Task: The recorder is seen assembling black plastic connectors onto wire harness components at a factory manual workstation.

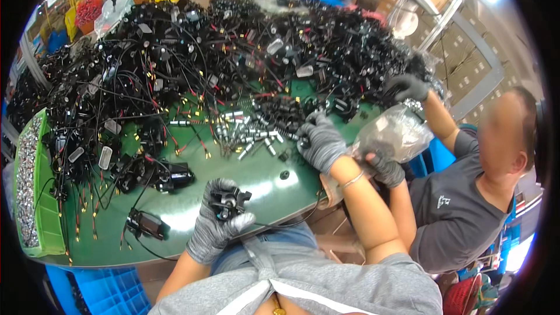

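My left hand [214, 230], in a grey knit glove, is closed around a black plastic clamp-like part [229, 203] above the table's front edge. A thin black cable trails right from near that part. Farther forward and to the right, my gloved right hand [322, 144] reaches to a heap of small black plastic parts [280, 112]. Its fingers are curled at the heap's edge, and what they pinch is mostly hidden. Beside that heap lie several silver-and-white cylindrical pieces [248, 134]. A small black ring [284, 175] rests on the green table [233, 166] between my hands.
A large heap of black cabled parts [192, 52] covers the table's far side. A green bin [49, 198] of small metal pieces stands at the left edge. On the right, a gloved co-worker [466, 198] handles a clear plastic bag [394, 134]. A black cabled unit [146, 223] lies front left.
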`<state>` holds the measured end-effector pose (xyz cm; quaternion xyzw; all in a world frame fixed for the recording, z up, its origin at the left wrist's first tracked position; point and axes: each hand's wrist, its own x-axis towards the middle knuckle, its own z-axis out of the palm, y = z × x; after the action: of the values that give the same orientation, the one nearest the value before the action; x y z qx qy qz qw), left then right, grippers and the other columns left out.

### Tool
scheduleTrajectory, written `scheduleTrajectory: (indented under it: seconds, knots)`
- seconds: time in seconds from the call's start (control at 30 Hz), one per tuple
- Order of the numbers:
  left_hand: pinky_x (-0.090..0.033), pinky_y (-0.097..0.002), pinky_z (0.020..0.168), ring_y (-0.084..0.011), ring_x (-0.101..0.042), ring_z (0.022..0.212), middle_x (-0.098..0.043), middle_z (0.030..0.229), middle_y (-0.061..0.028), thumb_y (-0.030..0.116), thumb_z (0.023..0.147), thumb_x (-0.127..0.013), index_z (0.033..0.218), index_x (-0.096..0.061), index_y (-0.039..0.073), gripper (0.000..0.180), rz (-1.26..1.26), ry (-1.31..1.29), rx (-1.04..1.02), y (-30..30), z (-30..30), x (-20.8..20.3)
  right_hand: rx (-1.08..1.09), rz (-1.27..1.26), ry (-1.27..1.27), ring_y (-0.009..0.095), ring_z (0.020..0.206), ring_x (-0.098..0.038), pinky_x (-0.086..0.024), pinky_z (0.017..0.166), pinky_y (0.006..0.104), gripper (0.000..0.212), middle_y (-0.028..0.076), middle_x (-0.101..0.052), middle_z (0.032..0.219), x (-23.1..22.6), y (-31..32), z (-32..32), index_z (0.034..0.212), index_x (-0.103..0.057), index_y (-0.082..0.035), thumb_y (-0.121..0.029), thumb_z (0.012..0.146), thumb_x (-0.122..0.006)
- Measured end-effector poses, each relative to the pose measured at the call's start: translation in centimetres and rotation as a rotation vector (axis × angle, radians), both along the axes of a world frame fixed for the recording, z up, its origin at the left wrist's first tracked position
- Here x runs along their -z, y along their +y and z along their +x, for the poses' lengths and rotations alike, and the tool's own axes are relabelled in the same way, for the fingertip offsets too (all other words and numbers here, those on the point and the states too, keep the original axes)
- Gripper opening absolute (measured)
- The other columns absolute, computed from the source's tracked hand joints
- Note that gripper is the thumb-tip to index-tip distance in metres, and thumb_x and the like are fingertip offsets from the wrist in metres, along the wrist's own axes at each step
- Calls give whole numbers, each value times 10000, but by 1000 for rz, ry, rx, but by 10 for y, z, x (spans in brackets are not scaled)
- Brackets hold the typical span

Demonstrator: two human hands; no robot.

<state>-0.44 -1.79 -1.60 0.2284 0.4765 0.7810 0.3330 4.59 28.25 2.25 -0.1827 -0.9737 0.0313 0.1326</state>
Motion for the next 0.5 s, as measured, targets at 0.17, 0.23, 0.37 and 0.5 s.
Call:
scheduleTrajectory:
  seconds: [0.17,0.23,0.37,0.5]
  knots:
    - [-537,-379,883,-186,-562,1038,-511,1095,-5,-22,663,-789,1203,-454,154,660,47,-10,0,1,0,-3,-23,-100,14,345,1106,-515,-457,967,410,252,152,-493,1197,-8,5,3,889,-632,-102,-202,690,-751]
    - [-542,-364,865,-179,-566,1028,-513,1085,-3,-3,652,-806,1193,-461,150,660,36,-30,0,3,4,-12,-76,-876,391,195,814,-603,-547,693,288,246,92,-534,1037,15,32,0,947,-596,-107,-41,741,-714]
    - [-490,-294,862,-167,-575,1057,-539,1074,-27,76,695,-838,1236,-430,122,679,-3,72,3,1,0,-9,68,-1198,581,53,736,-550,-508,625,192,436,-14,-532,902,-33,-1,-3,1154,-450,-125,99,812,-601]
    - [-534,-317,814,-159,-614,950,-586,1068,-54,85,670,-843,1221,-439,94,684,-175,270,-130,9,6,-7,-320,-1006,656,76,844,-578,-495,754,232,275,26,-570,1079,-64,-28,12,1108,-563,-31,35,848,-627]
